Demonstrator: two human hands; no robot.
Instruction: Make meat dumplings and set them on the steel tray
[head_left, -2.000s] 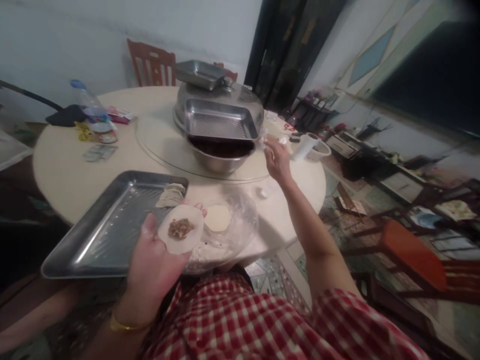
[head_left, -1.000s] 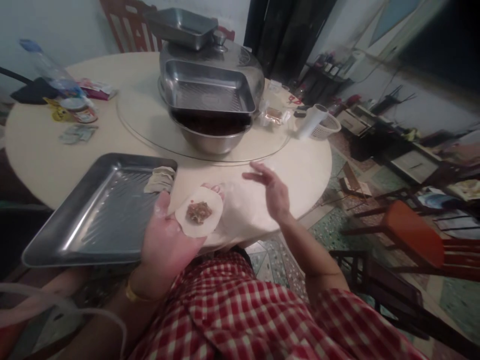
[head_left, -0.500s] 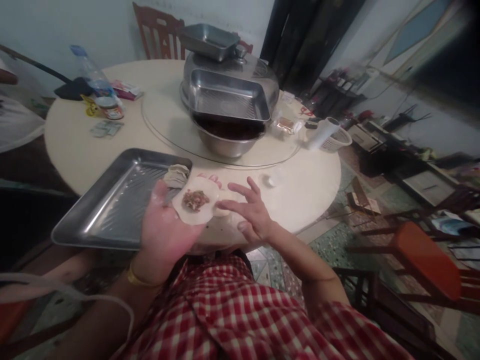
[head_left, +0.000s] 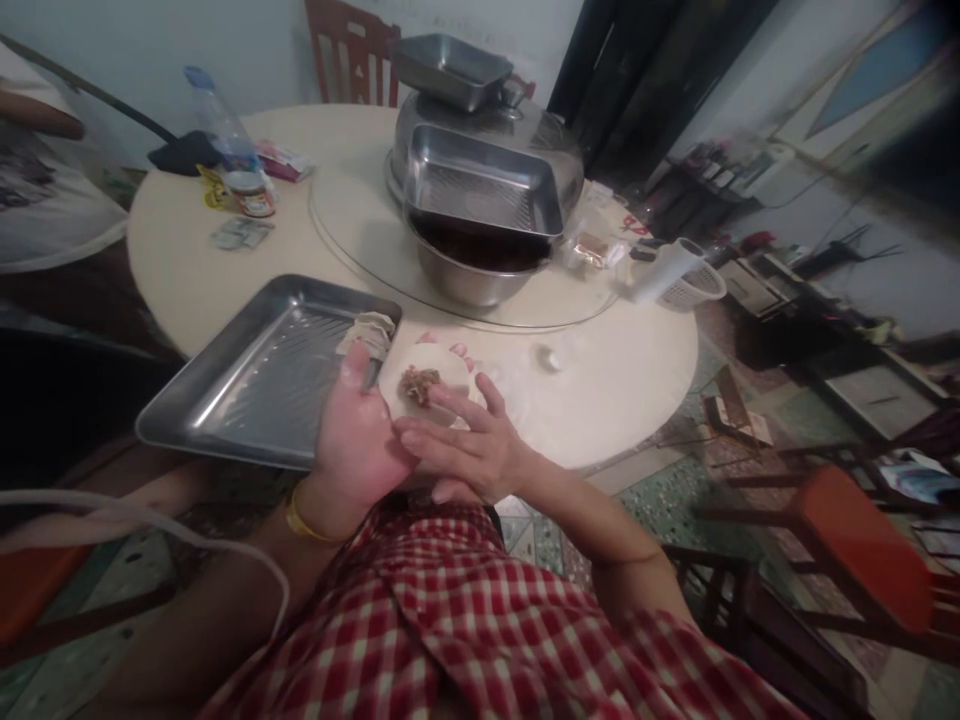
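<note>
A round dumpling wrapper (head_left: 445, 362) lies across the fingers of my left hand (head_left: 352, 450), which is palm up with the thumb raised. On the wrapper sits a small heap of minced filling (head_left: 420, 384). My right hand (head_left: 480, 450) reaches over from the right, its fingers stretched and slightly spread. Those fingertips overlap the wrapper's near right part and my left palm, close to the filling; whether they press the wrapper I cannot tell. Behind my left thumb, folded dumplings (head_left: 373, 330) rest in the right corner of a large metal tray (head_left: 247, 400).
On the glass turntable (head_left: 352, 262) stand a steel bowl (head_left: 480, 285), a rectangular pan (head_left: 484, 190) and a lidded pot (head_left: 555, 150). A bottle (head_left: 221, 125) and a jar (head_left: 251, 195) are at the far left, near another person's shirt (head_left: 52, 200). A white basket (head_left: 697, 288) stands right.
My right hand has moved left, from beside the wrapper to over its near part and my left palm. The whole view has shifted, so the table appears further right and slightly higher.
</note>
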